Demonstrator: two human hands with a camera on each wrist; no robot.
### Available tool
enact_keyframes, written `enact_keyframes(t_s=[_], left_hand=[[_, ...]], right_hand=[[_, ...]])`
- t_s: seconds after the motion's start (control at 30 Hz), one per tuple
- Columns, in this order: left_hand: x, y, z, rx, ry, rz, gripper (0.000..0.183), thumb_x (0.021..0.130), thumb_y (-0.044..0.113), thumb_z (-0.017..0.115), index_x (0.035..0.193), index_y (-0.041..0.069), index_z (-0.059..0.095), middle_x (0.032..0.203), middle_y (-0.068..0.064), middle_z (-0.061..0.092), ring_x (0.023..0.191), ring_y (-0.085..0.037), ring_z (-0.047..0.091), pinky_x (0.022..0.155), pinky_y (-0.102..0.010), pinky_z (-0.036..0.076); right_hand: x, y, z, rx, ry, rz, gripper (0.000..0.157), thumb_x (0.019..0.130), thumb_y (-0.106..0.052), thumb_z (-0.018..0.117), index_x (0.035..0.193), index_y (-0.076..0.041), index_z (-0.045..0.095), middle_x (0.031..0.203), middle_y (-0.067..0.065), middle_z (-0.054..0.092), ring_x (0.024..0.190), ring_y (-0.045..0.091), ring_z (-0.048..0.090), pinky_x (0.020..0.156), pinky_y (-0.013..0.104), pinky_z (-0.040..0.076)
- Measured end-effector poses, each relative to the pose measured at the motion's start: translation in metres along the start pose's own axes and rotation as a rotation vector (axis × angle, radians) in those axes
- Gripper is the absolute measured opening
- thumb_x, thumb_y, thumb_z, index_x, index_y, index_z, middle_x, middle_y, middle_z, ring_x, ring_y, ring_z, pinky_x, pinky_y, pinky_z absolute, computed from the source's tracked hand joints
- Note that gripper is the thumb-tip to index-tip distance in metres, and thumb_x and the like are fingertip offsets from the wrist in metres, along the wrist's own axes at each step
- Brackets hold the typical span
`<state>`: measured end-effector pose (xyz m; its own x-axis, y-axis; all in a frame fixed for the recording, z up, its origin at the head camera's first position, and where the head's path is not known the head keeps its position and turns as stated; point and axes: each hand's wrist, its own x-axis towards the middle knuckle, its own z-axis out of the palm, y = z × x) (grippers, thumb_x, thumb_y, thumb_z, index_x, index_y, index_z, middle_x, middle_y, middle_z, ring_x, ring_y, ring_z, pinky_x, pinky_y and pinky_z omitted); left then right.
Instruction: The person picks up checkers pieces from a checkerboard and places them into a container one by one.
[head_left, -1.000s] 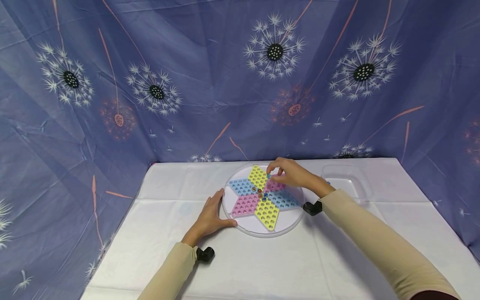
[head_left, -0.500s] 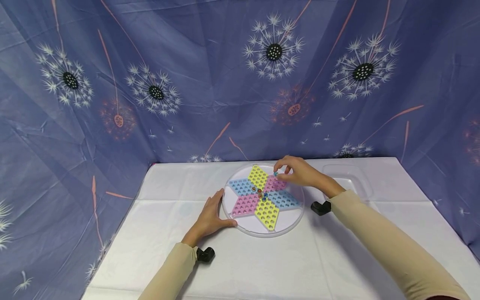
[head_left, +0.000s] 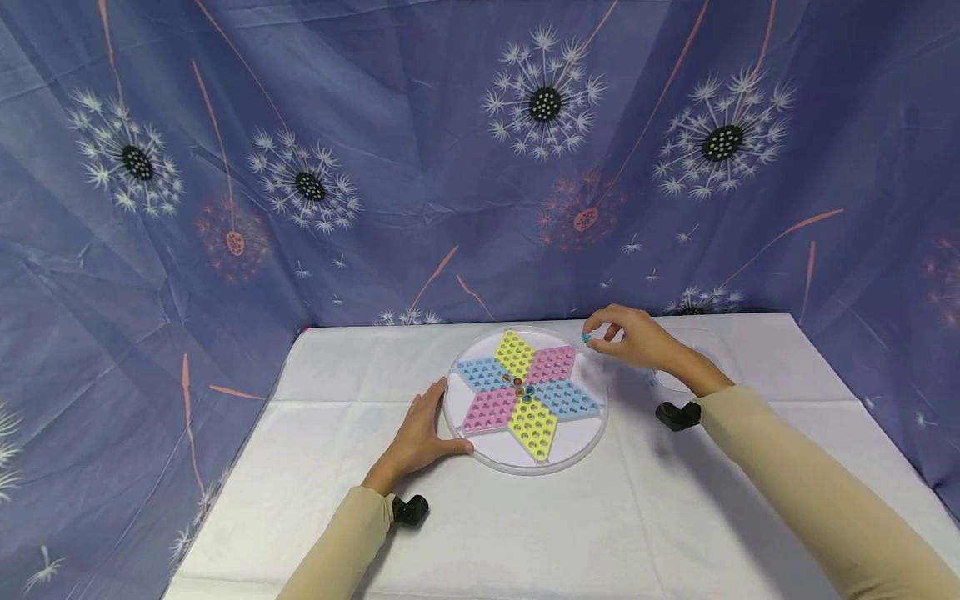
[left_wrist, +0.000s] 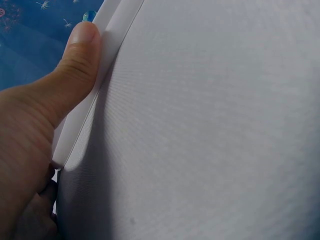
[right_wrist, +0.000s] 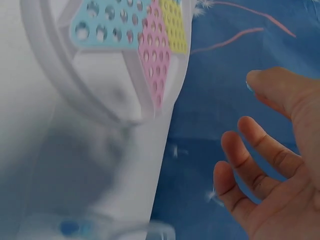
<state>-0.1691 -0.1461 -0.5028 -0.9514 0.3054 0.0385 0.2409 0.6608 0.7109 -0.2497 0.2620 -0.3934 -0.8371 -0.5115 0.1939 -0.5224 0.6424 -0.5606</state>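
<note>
On the white table before me, the left hand lies spread against the left rim of the round game board, with marbles at its middle, while the right hand pinches a small blue-green marble by the board's far right edge.

Table under white cloth. Surface flat; one faint crease runs crosswise, another runs front to back, right of centre. Directly on the cloth: a round white game board with a six-pointed star of yellow, pink and blue holed sections, lying flat near the far edge. To its right, apart from it, a clear plastic container, partly hidden.
</note>
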Motion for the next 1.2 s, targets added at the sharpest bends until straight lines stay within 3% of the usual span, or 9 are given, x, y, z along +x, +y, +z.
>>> enact_keyframes(t_s=[0.67,1.2], left_hand=[[-0.001,0.002,-0.001,-0.001,0.004,0.002,0.127,0.068,0.043,0.096,0.163,0.003,0.022,0.167,-0.019,0.025,0.156,-0.034,0.018,0.129,-0.047,0.007],[0.001,0.001,-0.001,0.002,-0.002,0.005,0.127,0.069,0.043,0.096,0.163,0.003,0.020,0.168,-0.018,0.024,0.156,-0.032,0.017,0.129,-0.046,0.006]], right_hand=[[-0.055,0.042,-0.045,-0.084,0.144,0.137,0.021,0.097,-0.022,0.074,0.116,-0.012,0.072,0.118,0.014,0.069,0.092,0.029,0.067,0.063,0.032,0.054],[-0.077,0.059,-0.055,-0.109,0.133,0.235,0.022,0.099,-0.027,0.071,0.116,-0.013,0.072,0.121,0.017,0.067,0.097,0.034,0.066,0.066,0.038,0.053]])
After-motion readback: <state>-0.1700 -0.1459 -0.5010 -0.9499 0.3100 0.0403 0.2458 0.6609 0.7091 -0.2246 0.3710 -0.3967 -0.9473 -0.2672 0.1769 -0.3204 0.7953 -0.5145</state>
